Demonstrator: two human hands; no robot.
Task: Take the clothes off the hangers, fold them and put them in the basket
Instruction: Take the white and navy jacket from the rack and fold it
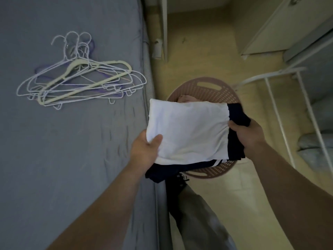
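Your left hand (pixel 146 150) and right hand (pixel 246 134) grip opposite sides of a folded stack, a white garment (pixel 187 130) on dark ones (pixel 158 175), above the pink basket (pixel 207 85). Far left, the hangers (pixel 81 82) lie bare on the bed (pixel 72 159). Only the drop looks left.

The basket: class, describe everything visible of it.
The basket is round, pink, plastic-looking, its wall pierced with small slots, a handle cut-out at the far rim and another near. It stands upright on the floor beside the bed. A pinkish garment shows inside; the stack of folded clothes held above hides most of it.
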